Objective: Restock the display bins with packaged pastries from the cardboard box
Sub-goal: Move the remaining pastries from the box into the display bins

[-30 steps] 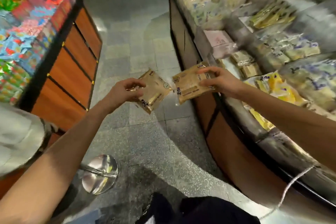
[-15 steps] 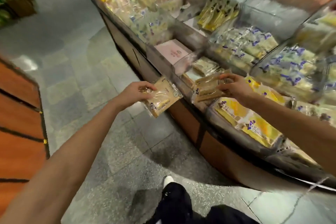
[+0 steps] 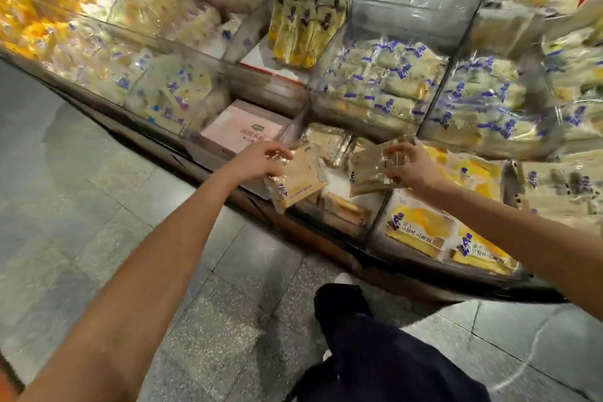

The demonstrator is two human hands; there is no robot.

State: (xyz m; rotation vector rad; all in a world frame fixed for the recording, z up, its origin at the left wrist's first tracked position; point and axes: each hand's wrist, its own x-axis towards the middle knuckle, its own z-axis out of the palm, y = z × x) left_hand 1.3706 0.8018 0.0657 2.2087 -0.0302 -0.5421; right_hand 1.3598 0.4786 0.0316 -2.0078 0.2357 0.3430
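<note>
My left hand (image 3: 261,161) grips a tan packaged pastry (image 3: 298,179) by its upper edge, over the front lip of a clear display bin (image 3: 339,219). My right hand (image 3: 406,165) holds a second tan pastry pack (image 3: 368,170) flat above the same bin, fingers curled over its top. Several similar tan packs (image 3: 328,140) lie at the back of that bin. The cardboard box is out of view.
A pink box (image 3: 241,130) sits in the bin to the left. Yellow packs (image 3: 421,225) fill the bin to the right. Higher bins hold white-and-blue packs (image 3: 381,81). The counter's dark curved edge (image 3: 424,274) runs across; my leg (image 3: 375,352) stands on the grey tiled floor.
The view has swung right toward the counter. Both hands have carried their packs forward from the aisle until they are over the front bin.
</note>
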